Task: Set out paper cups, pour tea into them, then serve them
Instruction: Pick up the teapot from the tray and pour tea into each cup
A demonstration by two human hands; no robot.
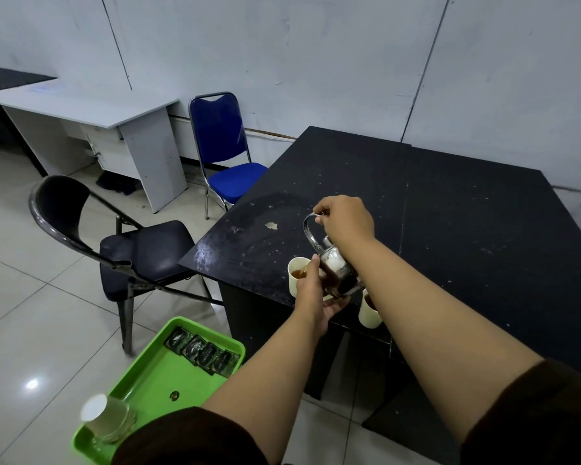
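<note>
Teapot (335, 268) tilted over a paper cup (297, 275) at the near corner of the black table (450, 203).

Right hand (344, 218) curls round the teapot's metal handle from above, while the left hand (314, 297) supports its body from below, fingers cupped against it. Brown tea already sits in the cup beside the spout. A second cup (369, 312) stands just right of the pot, partly hidden by the right forearm; it seems to hold tea too. Lower left, a green tray (155, 374) holds dark sachets (203, 354) and a stack of upturned cups (106, 419).
</note>
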